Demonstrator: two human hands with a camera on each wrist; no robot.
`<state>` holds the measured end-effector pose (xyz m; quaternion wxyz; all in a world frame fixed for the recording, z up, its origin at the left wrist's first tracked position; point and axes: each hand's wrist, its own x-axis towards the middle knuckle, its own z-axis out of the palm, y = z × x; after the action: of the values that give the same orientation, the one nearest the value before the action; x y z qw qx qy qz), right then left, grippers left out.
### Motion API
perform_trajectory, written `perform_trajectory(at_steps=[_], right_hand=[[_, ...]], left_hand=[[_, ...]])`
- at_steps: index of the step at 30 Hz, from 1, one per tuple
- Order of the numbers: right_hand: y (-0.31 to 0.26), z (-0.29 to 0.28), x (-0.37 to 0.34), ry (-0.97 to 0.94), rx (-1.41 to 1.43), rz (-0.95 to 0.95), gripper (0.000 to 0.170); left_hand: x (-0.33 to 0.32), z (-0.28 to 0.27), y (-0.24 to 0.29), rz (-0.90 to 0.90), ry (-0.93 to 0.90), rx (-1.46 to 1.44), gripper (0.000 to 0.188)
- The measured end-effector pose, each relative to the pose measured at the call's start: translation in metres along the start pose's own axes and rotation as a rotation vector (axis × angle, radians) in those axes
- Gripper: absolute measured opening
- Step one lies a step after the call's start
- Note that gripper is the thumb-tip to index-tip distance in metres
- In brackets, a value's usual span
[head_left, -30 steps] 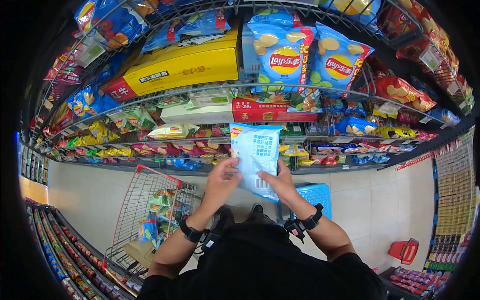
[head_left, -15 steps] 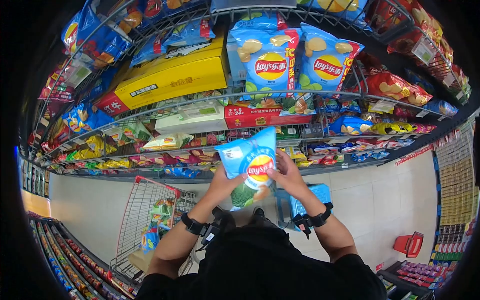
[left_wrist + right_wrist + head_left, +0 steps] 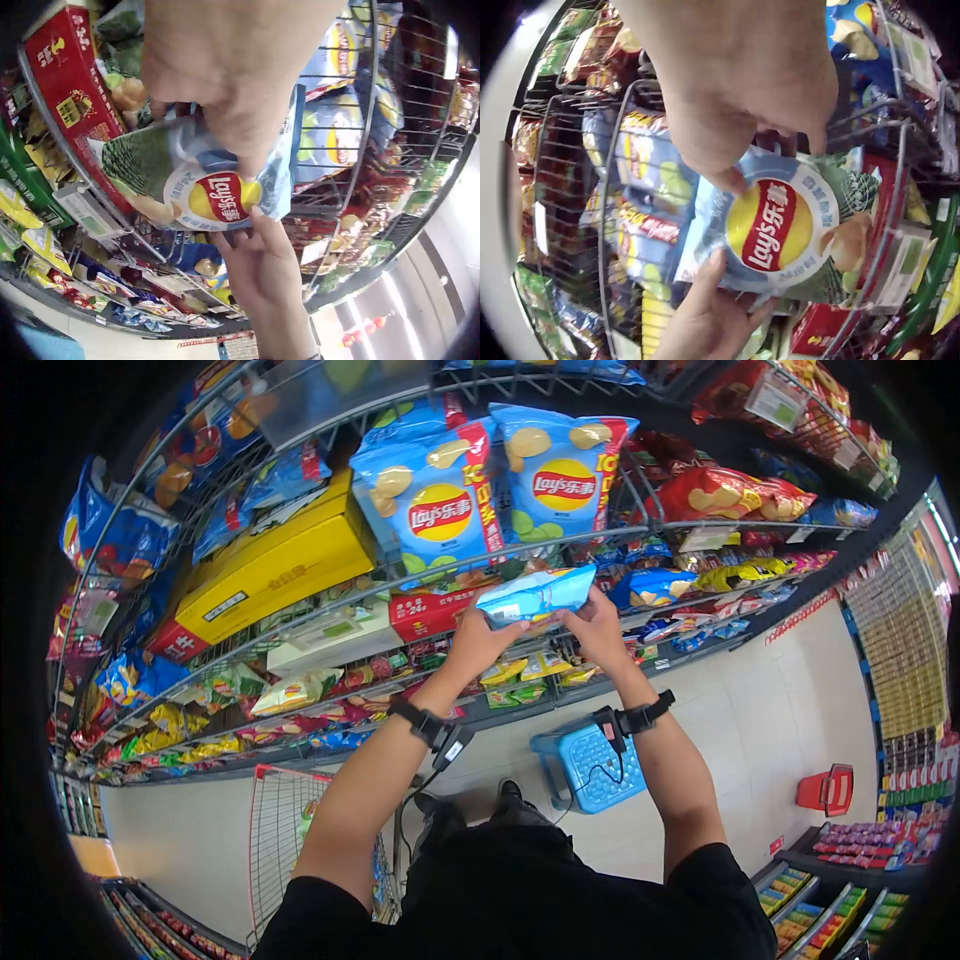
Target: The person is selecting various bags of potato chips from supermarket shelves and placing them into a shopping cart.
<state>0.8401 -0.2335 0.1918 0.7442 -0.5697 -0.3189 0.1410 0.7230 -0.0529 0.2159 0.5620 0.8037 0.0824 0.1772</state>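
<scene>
A light blue bag of Lay's chips (image 3: 537, 596) is held between both hands in front of the wire shelf. My left hand (image 3: 480, 644) grips its left side and my right hand (image 3: 597, 630) its right side. In the right wrist view, the thumbs press on the front of the bag (image 3: 776, 229), near the red and yellow logo, with the other fingers partly hidden behind it. Behind the bag, a red carton (image 3: 425, 614) lies on the shelf. Two larger blue Lay's bags (image 3: 440, 510) stand upright above.
A long yellow box (image 3: 270, 575) lies on the shelf at left. Red chip bags (image 3: 725, 495) fill the right side. On the floor are a blue step stool (image 3: 600, 760), a shopping cart (image 3: 280, 830) and a red basket (image 3: 827, 790).
The bag was turned from its back to its front, then lifted forward to the shelf and tipped nearly flat in the head view. Both arms stretched out, and the view swung right.
</scene>
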Motion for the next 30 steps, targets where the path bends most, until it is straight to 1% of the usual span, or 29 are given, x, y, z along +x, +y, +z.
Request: perform_trajectory(at_steps=[1,2,3,4,5,7,8,9,11,12,13,15,16,17,18,19,20,21,22,23,24,25,26,27,29,30], right_hand=[[0.01,-0.009,0.001,0.012,-0.006,-0.004,0.038],[0.021,-0.017,0.003,0.053,-0.026,0.047,0.037],[0.033,-0.025,0.005,0.093,-0.045,0.097,0.036],[0.053,-0.034,0.0,0.078,-0.086,0.126,0.036],[0.056,-0.035,-0.007,0.075,-0.089,0.131,0.036],[0.059,-0.033,-0.018,0.16,-0.099,0.112,0.038],[0.058,-0.033,-0.018,0.17,-0.084,0.061,0.043],[0.056,-0.034,-0.018,0.167,-0.086,0.066,0.043],[0.053,-0.033,-0.019,0.309,-0.008,0.038,0.051],[0.05,-0.032,-0.021,0.299,-0.019,0.047,0.054],[0.05,-0.034,-0.024,0.283,-0.024,0.056,0.054],[0.055,-0.039,-0.035,0.378,0.008,0.266,0.062],[0.063,-0.041,-0.042,0.366,0.001,0.261,0.063],[0.064,-0.038,-0.053,0.391,-0.079,0.235,0.06],[0.071,-0.037,-0.063,0.395,-0.186,0.182,0.056],[0.082,-0.037,-0.077,0.441,-0.174,0.139,0.051],[0.086,-0.031,-0.094,0.475,-0.241,0.117,0.04],[0.092,-0.022,-0.11,0.431,-0.23,0.163,0.033],[0.099,-0.013,-0.125,0.386,-0.221,0.208,0.025],[0.113,-0.002,-0.144,0.256,-0.242,0.122,0.015],[0.114,0.018,-0.163,0.199,-0.212,0.296,0.008],[0.119,0.036,-0.181,0.111,-0.196,0.37,0.007],[0.133,0.048,-0.198,-0.002,-0.237,0.406,0.012],[0.139,0.065,-0.212,-0.057,-0.233,0.419,0.012],[0.147,0.108,-0.239,-0.234,-0.23,0.595,0.019],[0.149,0.13,-0.247,-0.28,-0.229,0.604,0.019]], left_hand=[[0.01,0.009,-0.014,-0.001,0.01,-0.005,0.063],[0.015,0.015,-0.022,0.004,0.005,-0.007,0.063],[0.019,0.022,-0.029,-0.089,0.02,0.043,0.059],[0.018,0.028,-0.037,-0.192,0.041,0.092,0.056],[0.016,0.033,-0.046,-0.197,0.043,0.088,0.056],[0.013,0.042,-0.059,-0.124,0.036,0.1,0.05],[0.012,0.045,-0.061,-0.064,0.038,0.076,0.047],[0.014,0.047,-0.063,-0.069,0.04,0.072,0.047],[0.02,0.044,-0.056,0.033,0.035,0.107,0.046],[0.017,0.039,-0.054,-0.026,-0.029,0.084,0.047],[0.013,0.036,-0.057,-0.036,-0.014,0.077,0.047],[0.004,0.029,-0.069,-0.012,-0.028,0.109,0.048],[-0.006,0.021,-0.074,-0.058,-0.044,0.071,0.049],[-0.02,0.009,-0.076,-0.071,-0.013,0.069,0.049],[-0.041,-0.005,-0.075,-0.084,-0.032,0.031,0.047],[-0.064,-0.018,-0.078,-0.096,-0.05,-0.007,0.045],[-0.089,-0.027,-0.096,-0.119,-0.037,-0.14,0.038],[-0.121,-0.039,-0.117,-0.146,0.018,-0.137,0.038],[-0.157,-0.054,-0.139,-0.178,0.007,-0.168,0.034],[-0.196,-0.07,-0.151,-0.208,-0.003,-0.202,0.031],[-0.236,-0.085,-0.157,-0.299,0.049,-0.132,0.028],[-0.279,-0.1,-0.161,-0.393,0.1,-0.065,0.025],[-0.323,-0.111,-0.168,-0.446,0.168,-0.048,0.024],[-0.367,-0.12,-0.177,-0.497,0.23,-0.032,0.024],[-0.454,-0.134,-0.194,-0.568,0.328,-0.069,0.025],[-0.489,-0.14,-0.197,-0.609,0.379,-0.101,0.026]])
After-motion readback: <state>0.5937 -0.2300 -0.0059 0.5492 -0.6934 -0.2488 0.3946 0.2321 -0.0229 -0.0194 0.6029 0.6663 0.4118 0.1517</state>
